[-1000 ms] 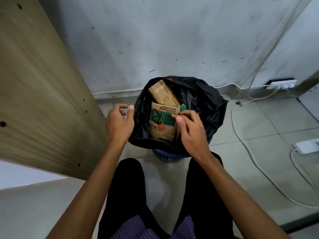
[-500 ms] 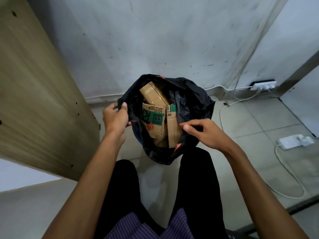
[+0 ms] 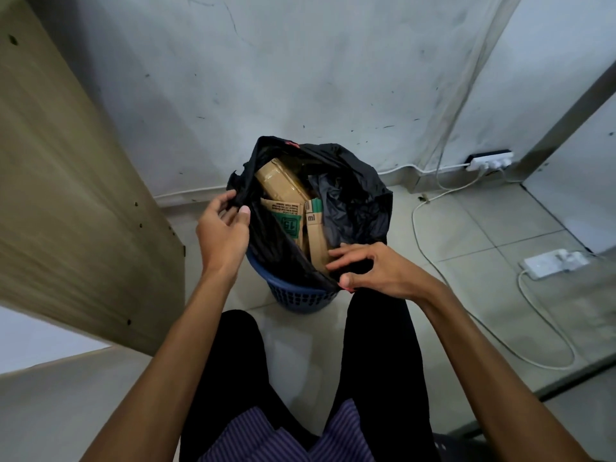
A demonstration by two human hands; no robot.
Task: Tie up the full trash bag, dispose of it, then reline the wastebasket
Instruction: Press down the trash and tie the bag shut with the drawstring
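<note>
Against the scuffed wall, btwn a wooden panel [image 3: 76,195] on the left and floor cables [image 3: 430,201] on the right, a blue wastebasket [image 3: 293,296] is seen standing on the tiled floor w/ a black trash bag [image 3: 353,201] seated in it. The bag is stuffed w/ cardboard packaging [image 3: 286,188], which sticks up above the basket rim; its mouth is gaping, untied. The left edge of the bag mouth is pinched by the left hand [image 3: 223,233], plastic bunched btwn thumb and curled fingers. The near edge is being gathered by the right hand [image 3: 370,266]: fingers are bent over the black film and the thumb is pressed to it from below, so a grip is judged to be had, though how firm cannot be told. Both grips lie on the bag's rim, well apart, w/ the cartons btwn them.

Progress is judged as very early. No knot is made, and the edges are not yet brought together. Left to do: edges drawn up over the cartons and tied, bag lifted out and disposed of, fresh liner fitted. No spare liner is seen anywhere. Protruding box corners may be expected to hinder closing, poss. tearing the thin film.
</note>
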